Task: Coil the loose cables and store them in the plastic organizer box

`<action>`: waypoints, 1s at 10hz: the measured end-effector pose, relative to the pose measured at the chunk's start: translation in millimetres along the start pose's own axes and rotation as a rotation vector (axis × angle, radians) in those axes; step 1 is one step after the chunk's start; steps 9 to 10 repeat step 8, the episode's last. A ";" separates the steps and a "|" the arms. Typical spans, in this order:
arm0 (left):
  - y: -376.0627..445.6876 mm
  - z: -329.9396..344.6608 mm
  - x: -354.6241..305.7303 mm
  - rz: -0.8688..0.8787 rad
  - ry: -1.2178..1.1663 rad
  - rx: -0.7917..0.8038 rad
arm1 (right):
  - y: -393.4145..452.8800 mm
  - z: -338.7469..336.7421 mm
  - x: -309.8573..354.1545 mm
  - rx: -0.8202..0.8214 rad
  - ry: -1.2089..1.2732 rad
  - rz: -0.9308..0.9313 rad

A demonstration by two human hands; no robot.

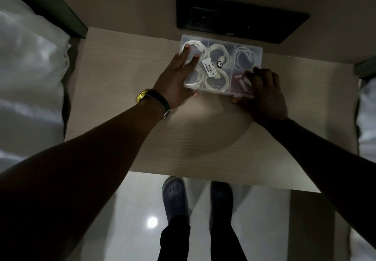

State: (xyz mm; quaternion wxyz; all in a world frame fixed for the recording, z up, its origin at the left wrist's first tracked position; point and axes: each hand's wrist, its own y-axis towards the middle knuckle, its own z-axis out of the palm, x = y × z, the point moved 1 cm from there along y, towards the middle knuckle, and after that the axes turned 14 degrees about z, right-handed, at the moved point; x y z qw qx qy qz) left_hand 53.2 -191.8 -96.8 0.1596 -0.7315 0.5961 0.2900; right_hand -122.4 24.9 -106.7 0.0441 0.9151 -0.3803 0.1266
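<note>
Your left hand [179, 77] lies flat on the organizer box [221, 65] lid; your right hand [262, 93] pinches its near right corner, long axis crosswise.

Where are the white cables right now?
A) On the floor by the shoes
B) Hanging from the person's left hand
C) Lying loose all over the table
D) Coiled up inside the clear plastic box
D: the white cables sit curled in the compartments of the clear plastic box, seen through its lid, while the left hand and right hand rest on the box.
</note>
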 end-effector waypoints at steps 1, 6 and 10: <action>-0.8 0.4 -3.7 -0.029 0.001 -0.009 | 8.4 -7.0 -4.3 0.024 -0.052 -0.067; 0.0 -6.3 -17.4 -0.039 0.142 0.155 | 3.6 -19.5 5.6 0.056 -0.012 -0.037; -2.9 -12.6 -30.7 -0.105 0.209 0.200 | -8.0 -38.4 10.4 0.094 0.063 -0.003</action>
